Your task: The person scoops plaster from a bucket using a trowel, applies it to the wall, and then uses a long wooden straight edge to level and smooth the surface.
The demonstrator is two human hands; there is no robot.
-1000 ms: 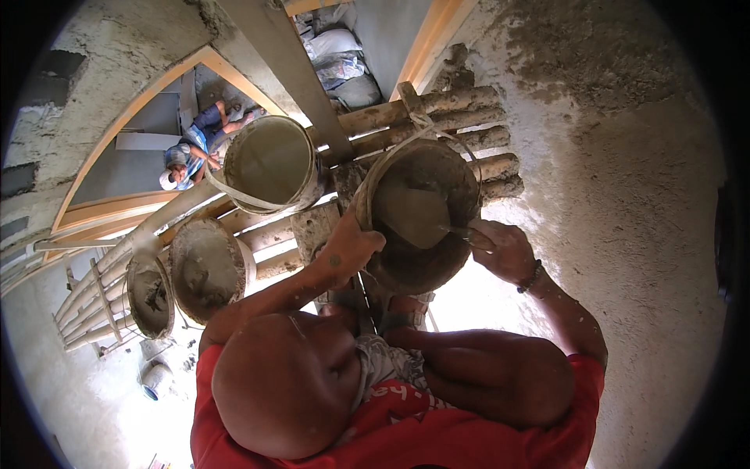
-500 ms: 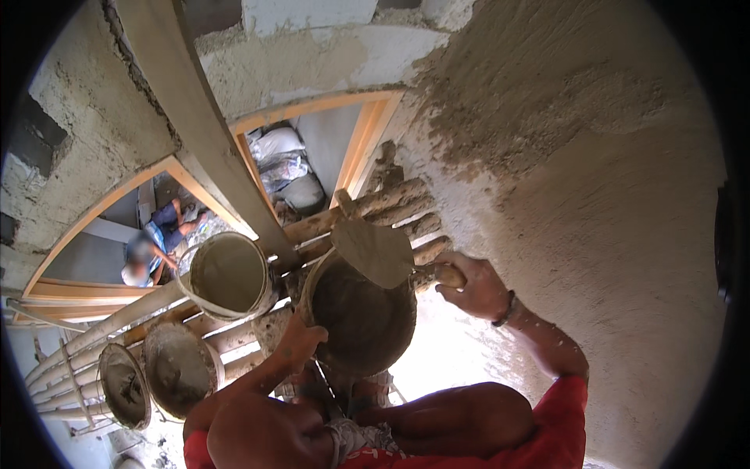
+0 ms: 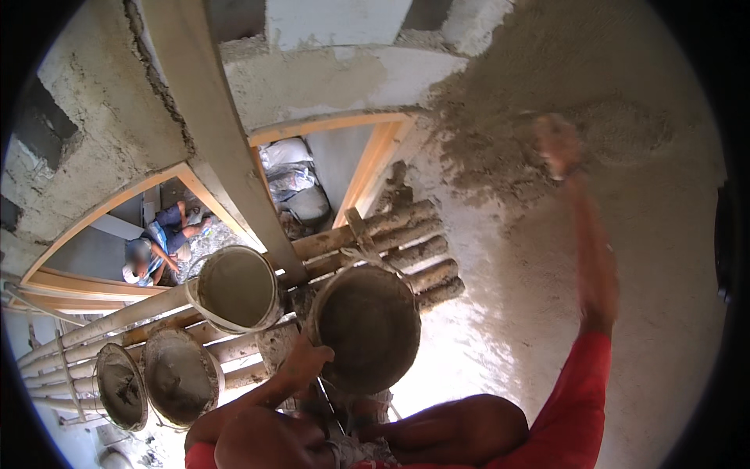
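Observation:
My left hand (image 3: 307, 362) grips the near-left rim of a mortar-smeared bucket (image 3: 367, 328), its thumb over the edge. Wet grey-brown mortar shows inside. My right arm stretches out to the plastered wall (image 3: 547, 258), and my right hand (image 3: 559, 146), smeared by motion, is up at the rough, darker patch of fresh mortar (image 3: 488, 160). Its fingers look closed round the trowel's handle; the blade barely stands out against the wall.
I squat over a platform of bamboo poles (image 3: 418, 254). Left of my bucket stand a bucket of greyish liquid (image 3: 238, 289) and two mortar buckets (image 3: 181, 375) (image 3: 121, 387). A post (image 3: 207, 117) rises between wooden window frames (image 3: 367, 164). Another person (image 3: 160, 242) sits beyond the left opening.
My right hand has swung from above the bucket, where it held the trowel, up and away to the wall. My left hand stays on the bucket rim.

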